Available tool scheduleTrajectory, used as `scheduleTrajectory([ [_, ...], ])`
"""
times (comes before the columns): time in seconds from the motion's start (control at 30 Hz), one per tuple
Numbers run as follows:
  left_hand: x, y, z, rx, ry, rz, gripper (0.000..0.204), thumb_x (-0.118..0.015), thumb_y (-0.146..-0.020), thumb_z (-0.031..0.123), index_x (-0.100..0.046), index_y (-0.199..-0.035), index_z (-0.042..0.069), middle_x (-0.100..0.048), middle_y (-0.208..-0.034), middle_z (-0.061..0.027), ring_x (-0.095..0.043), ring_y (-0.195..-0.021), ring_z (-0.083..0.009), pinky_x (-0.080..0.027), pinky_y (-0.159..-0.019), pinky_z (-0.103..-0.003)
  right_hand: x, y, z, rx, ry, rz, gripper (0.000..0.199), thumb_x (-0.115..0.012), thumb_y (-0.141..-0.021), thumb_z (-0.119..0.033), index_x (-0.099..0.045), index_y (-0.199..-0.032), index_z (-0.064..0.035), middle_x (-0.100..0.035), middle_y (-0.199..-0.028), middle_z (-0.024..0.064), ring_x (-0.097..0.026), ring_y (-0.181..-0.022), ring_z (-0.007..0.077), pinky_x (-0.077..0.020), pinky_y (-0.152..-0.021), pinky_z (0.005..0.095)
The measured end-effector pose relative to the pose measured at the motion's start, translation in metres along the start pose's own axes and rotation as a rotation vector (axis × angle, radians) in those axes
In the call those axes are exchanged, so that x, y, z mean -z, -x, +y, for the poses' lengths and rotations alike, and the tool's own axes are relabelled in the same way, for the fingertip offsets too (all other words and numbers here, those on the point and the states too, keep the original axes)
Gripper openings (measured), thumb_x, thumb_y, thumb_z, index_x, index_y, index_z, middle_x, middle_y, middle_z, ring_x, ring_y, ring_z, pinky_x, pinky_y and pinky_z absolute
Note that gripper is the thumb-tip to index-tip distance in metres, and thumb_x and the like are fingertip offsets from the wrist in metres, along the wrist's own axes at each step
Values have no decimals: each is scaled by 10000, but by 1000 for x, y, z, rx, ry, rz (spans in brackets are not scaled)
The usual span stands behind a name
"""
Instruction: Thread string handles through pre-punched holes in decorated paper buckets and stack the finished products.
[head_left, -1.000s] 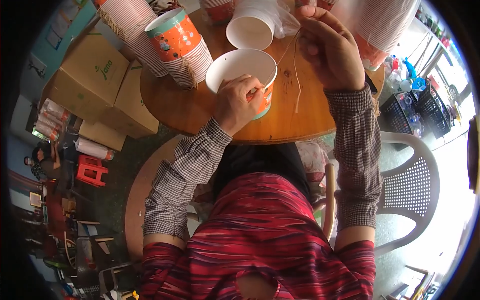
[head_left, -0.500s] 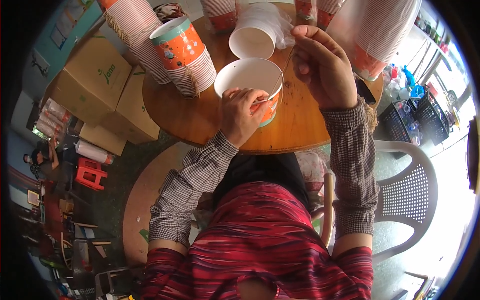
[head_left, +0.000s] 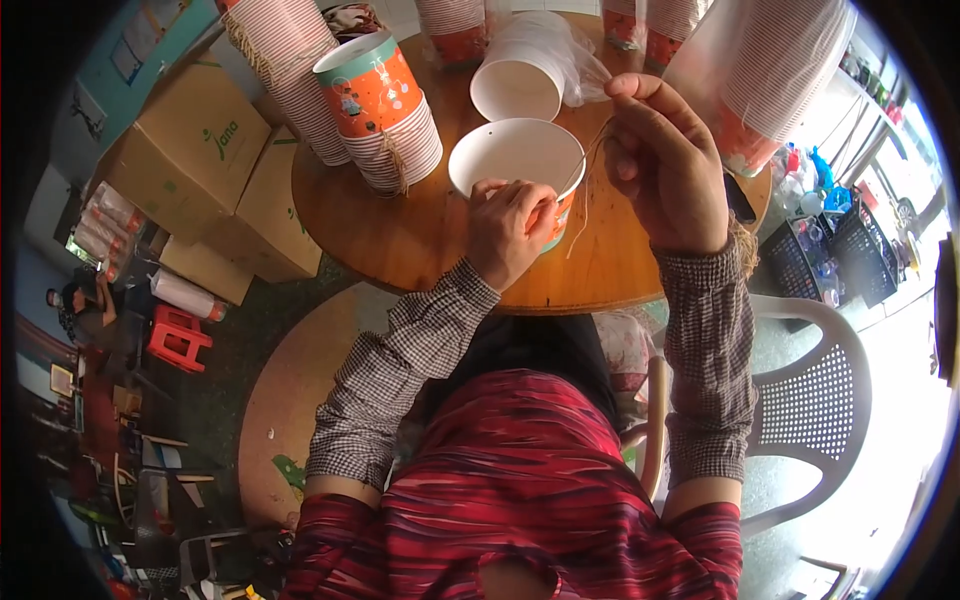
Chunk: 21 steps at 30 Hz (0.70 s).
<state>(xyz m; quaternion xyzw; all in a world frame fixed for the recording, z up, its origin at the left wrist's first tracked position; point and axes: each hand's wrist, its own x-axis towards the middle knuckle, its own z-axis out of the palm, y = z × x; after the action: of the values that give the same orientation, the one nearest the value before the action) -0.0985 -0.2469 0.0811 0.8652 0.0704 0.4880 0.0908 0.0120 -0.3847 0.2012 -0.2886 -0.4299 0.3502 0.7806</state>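
A white-lined paper bucket with an orange and green outside stands near the front of the round wooden table. Over its near rim curl the closed fingers of my left hand, which hide part of the wall. My right hand is raised beside the bucket's right side, thumb and forefinger pinched on a thin string. The string runs toward the bucket's right rim, and a loose end dangles outside it. Whether the left fingers also grip the string is hidden.
Stacked paper buckets, with twine hanging from them, stand at left on the table. Another bucket lies on its side in clear plastic behind. A tall wrapped stack is at right. Cardboard boxes and a plastic chair flank the table.
My left hand has moved slightly right along with the bucket, its fingers now more curled. My right hand has come a little lower and right. The string's loose end now hangs outside the bucket.
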Motion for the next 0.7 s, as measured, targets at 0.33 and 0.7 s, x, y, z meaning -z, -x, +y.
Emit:
scheduleTrajectory([
  [0.33,-8,2,2,-23,24,70,102,-673,-790,98,-585,-836,118,-628,-792,13,-616,-787,-164,-361,-889,-353,-3,4,1,-14,14,12,130,-549,-917,-75,-595,-1029,-29,-489,-677,-7,-486,-538,84,-354,-445,197],
  [0.7,-13,5,-8,-105,119,70,121,-650,-796,36,-551,-845,83,-642,-809,-21,-628,-805,-207,-403,-910,-376,26,7,-7,99,6,111,134,-522,-927,-67,-578,-1044,-31,-513,-706,1,-441,-522,75,-330,-438,199],
])
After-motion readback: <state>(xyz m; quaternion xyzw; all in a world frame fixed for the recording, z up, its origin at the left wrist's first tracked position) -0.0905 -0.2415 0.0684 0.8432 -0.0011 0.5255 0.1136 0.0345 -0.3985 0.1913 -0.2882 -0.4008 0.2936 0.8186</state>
